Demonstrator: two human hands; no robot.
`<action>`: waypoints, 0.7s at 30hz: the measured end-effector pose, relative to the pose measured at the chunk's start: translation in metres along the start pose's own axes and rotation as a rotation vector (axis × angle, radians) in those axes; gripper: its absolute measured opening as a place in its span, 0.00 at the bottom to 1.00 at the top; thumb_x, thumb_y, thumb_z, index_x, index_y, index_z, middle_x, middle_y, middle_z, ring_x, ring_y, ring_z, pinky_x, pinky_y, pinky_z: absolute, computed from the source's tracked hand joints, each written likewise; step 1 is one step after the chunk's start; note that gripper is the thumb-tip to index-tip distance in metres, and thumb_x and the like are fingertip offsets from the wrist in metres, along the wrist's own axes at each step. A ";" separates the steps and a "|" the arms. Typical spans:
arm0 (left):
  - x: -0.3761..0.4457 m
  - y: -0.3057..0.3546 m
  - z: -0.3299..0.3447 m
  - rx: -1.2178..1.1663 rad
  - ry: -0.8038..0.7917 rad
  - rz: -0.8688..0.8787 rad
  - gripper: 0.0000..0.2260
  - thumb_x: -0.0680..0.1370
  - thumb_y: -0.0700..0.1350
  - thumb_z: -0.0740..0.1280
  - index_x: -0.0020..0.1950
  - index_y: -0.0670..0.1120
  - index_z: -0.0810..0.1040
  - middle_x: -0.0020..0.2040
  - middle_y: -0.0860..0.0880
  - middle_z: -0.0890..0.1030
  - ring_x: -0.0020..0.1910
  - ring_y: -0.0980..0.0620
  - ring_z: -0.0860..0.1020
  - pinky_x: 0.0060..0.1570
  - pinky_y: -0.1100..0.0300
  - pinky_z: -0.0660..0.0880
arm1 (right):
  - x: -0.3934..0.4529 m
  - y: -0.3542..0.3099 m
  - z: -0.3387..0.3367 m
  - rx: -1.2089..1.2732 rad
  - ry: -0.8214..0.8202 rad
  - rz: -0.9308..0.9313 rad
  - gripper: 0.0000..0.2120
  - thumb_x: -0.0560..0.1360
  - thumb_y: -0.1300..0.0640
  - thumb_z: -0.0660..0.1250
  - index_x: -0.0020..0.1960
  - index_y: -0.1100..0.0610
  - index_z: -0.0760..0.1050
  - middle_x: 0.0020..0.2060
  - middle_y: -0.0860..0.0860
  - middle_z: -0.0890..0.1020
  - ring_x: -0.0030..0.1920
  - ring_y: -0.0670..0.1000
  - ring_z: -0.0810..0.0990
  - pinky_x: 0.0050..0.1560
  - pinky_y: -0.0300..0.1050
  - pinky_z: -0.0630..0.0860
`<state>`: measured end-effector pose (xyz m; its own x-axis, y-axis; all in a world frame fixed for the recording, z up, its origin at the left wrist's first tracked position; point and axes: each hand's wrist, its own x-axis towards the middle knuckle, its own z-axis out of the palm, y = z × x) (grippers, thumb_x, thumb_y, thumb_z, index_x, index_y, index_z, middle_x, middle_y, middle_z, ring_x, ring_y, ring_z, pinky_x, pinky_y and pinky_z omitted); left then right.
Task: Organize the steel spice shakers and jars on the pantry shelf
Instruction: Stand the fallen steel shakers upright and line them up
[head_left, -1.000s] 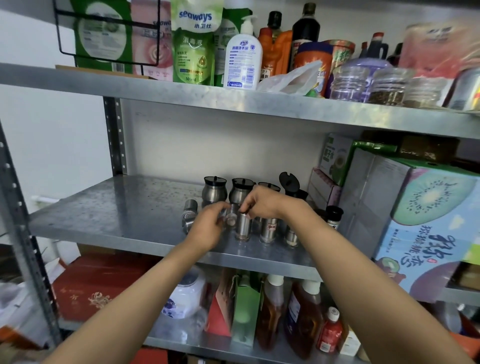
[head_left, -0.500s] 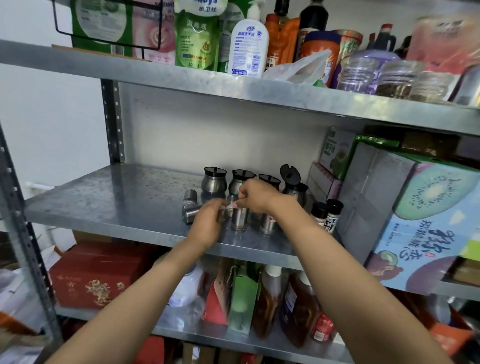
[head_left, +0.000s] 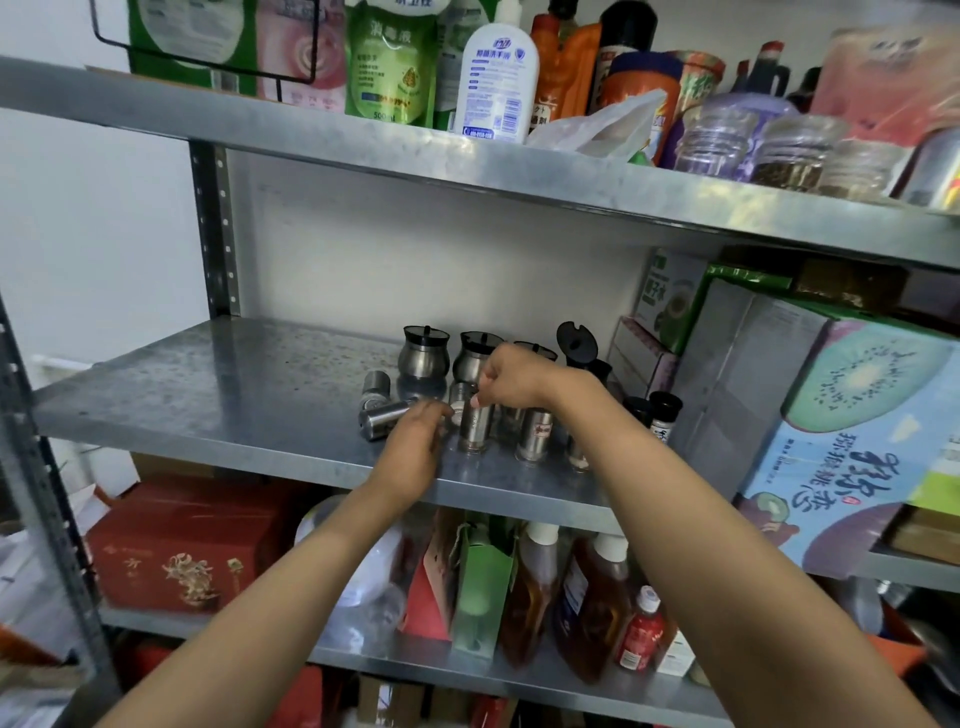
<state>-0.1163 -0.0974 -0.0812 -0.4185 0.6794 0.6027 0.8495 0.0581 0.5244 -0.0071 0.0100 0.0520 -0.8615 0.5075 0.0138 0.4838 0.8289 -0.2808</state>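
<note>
Left hand (head_left: 415, 441) is reaching over the shelf (head_left: 208, 410) edge, fingers seeming to pinch a small shaker by the toppled shaker (head_left: 382, 418). Right hand (head_left: 511, 376) is pinching an upright shaker's (head_left: 475, 428) top, mid-lineup. Jars (head_left: 423, 356) are standing behind. Next probably: righting the toppled one.

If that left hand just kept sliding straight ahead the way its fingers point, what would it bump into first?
Probably the upright steel shaker the right hand pinches by its top; the left hand already nearly touches it, though depth is unclear.
</note>
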 end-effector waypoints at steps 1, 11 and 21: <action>0.000 0.001 -0.001 -0.016 -0.008 0.001 0.13 0.74 0.32 0.63 0.57 0.42 0.77 0.55 0.43 0.78 0.53 0.47 0.77 0.54 0.58 0.72 | 0.001 0.001 0.001 -0.031 0.025 0.015 0.13 0.74 0.53 0.72 0.36 0.58 0.74 0.33 0.52 0.76 0.34 0.51 0.74 0.37 0.43 0.70; 0.007 -0.006 -0.027 -0.039 -0.009 -0.082 0.12 0.76 0.32 0.63 0.58 0.38 0.76 0.57 0.40 0.78 0.56 0.43 0.77 0.55 0.62 0.69 | 0.004 0.001 0.009 -0.266 0.190 0.083 0.21 0.76 0.42 0.67 0.32 0.54 0.66 0.30 0.49 0.70 0.37 0.53 0.73 0.36 0.44 0.67; 0.029 0.006 -0.049 -0.003 0.021 -0.082 0.12 0.77 0.34 0.62 0.59 0.40 0.77 0.58 0.41 0.79 0.56 0.43 0.78 0.55 0.61 0.70 | 0.006 0.007 -0.008 -0.050 0.261 0.118 0.09 0.74 0.54 0.66 0.42 0.58 0.80 0.41 0.53 0.83 0.45 0.55 0.82 0.43 0.45 0.79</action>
<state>-0.1395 -0.1135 -0.0311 -0.4928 0.6574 0.5701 0.8115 0.1107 0.5738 -0.0077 0.0211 0.0581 -0.7335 0.6388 0.2323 0.5905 0.7681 -0.2476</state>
